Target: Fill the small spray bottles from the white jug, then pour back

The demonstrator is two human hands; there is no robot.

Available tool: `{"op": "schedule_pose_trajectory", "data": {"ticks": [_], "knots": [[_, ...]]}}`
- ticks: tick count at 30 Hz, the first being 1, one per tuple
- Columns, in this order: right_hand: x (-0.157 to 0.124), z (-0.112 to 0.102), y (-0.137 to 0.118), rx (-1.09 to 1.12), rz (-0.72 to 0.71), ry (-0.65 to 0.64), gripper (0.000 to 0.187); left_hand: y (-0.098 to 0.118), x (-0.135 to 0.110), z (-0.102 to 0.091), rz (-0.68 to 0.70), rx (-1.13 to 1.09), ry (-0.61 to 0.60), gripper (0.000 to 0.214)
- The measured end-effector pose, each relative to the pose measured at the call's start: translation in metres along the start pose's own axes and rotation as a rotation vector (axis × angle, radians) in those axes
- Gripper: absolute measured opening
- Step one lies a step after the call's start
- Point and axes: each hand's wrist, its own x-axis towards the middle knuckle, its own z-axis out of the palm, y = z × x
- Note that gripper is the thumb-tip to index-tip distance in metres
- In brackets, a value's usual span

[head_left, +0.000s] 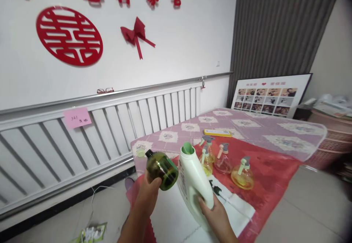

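My left hand (pixel 150 191) is closed around a dark green see-through bottle (pixel 162 170), which leans with its black uncapped-looking neck up to the left. In my right hand (pixel 216 213) is the handle of a large pale green detergent jug (pixel 192 184). The jug tilts a little left, and its mouth with a green inner spout is uncovered. Bottle and jug are side by side above the table. A dark pump head (pixel 216 189) with a tube lies on a white cloth (pixel 242 208) right of the jug. A pale green cap (pixel 140 153) lies at the table's left corner.
Several small spray bottles, one of them a pink spray bottle (pixel 223 162), stand on the red cloth (pixel 264 166) just beyond the jug. A yellow-edged box (pixel 217 133) lies behind them. The radiator (pixel 123 125) runs along the wall; pink baskets (pixel 324 140) stand at right.
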Motion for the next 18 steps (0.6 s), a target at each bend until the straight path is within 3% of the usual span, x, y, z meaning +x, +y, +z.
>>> {"op": "schedule_pose_trajectory", "data": {"ticks": [5,11,18], "knots": [[-0.001,0.001,-0.002,-0.012,0.034,-0.004,0.055,-0.025,-0.001,-0.014,-0.035,0.000,0.064,0.075],[-0.003,0.003,0.000,0.029,0.062,0.026,0.048,-0.073,0.005,-0.037,-0.181,0.414,0.460,0.084],[-0.006,0.003,0.003,-0.017,0.064,0.007,0.050,-0.120,0.019,-0.060,-0.191,0.643,0.534,0.084]]}}
